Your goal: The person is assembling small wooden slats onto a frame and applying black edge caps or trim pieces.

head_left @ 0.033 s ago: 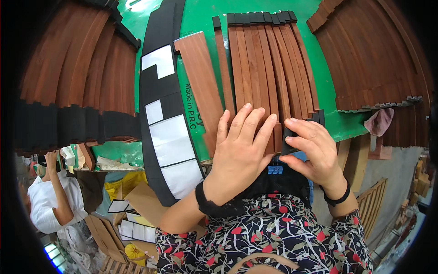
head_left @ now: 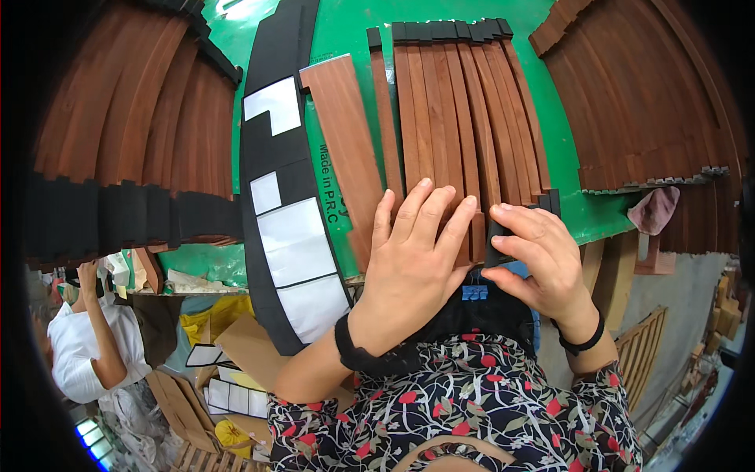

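Note:
A row of narrow reddish-brown wooden slats (head_left: 448, 118) lies side by side, with black pieces (head_left: 452, 31) on the far ends. My left hand (head_left: 409, 263) rests palm down over the near part of the row, its fingers stretched out and slightly apart. At the near edge my right hand (head_left: 546, 256) pinches a small black end piece (head_left: 495, 236) between thumb and fingers, at the near end of one slat. More black ends (head_left: 548, 203) show just right of that hand. A lone slat (head_left: 385, 118) lies left of the row, beside a wider wooden board (head_left: 342, 118).
Left of the board runs a black strip (head_left: 287, 177) bearing white stickers (head_left: 291, 244). Brown slat stacks stand at the far left (head_left: 126, 102) and right (head_left: 637, 102) on the green tabletop (head_left: 562, 138). A pink cloth (head_left: 654, 209) hangs at right; a person in white (head_left: 98, 334) is lower left.

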`<state>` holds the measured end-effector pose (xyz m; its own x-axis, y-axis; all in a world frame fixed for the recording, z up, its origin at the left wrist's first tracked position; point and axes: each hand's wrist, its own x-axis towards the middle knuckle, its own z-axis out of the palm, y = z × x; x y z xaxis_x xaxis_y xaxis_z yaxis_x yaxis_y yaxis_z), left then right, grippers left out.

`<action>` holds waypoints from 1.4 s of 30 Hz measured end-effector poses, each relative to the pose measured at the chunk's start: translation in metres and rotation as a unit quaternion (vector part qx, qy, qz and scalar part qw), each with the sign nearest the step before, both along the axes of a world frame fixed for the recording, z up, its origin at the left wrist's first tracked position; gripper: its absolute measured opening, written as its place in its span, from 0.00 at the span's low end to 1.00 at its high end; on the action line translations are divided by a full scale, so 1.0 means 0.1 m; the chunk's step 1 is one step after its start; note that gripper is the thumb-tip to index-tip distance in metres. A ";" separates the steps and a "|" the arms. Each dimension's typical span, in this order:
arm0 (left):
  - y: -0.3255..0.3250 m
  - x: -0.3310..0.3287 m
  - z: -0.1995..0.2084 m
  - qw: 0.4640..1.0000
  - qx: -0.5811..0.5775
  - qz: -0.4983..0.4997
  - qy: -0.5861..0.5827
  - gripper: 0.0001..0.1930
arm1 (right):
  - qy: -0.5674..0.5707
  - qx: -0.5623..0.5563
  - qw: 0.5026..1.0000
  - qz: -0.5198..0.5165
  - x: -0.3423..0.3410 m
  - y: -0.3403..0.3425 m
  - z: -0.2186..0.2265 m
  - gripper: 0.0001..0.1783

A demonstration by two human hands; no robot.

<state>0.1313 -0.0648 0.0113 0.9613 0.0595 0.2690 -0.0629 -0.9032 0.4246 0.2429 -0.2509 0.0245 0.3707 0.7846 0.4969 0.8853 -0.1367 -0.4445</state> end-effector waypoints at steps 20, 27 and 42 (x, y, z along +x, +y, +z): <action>-0.02 0.01 -0.08 1.000 0.003 0.021 -0.020 0.36 | -0.041 -0.069 0.997 0.012 0.05 0.10 0.02 0.21; -0.03 0.01 -0.08 0.999 0.007 0.021 -0.024 0.35 | -0.044 -0.076 0.996 0.016 0.06 0.11 0.02 0.21; -0.02 0.01 -0.08 0.999 0.008 0.021 -0.032 0.35 | -0.040 -0.081 0.996 0.021 0.07 0.12 0.01 0.21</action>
<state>0.1326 -0.0672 0.0031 0.9392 0.0938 0.3303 -0.0515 -0.9126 0.4056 0.2496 -0.2389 0.0259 0.3012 0.8709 0.3884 0.9232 -0.1642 -0.3475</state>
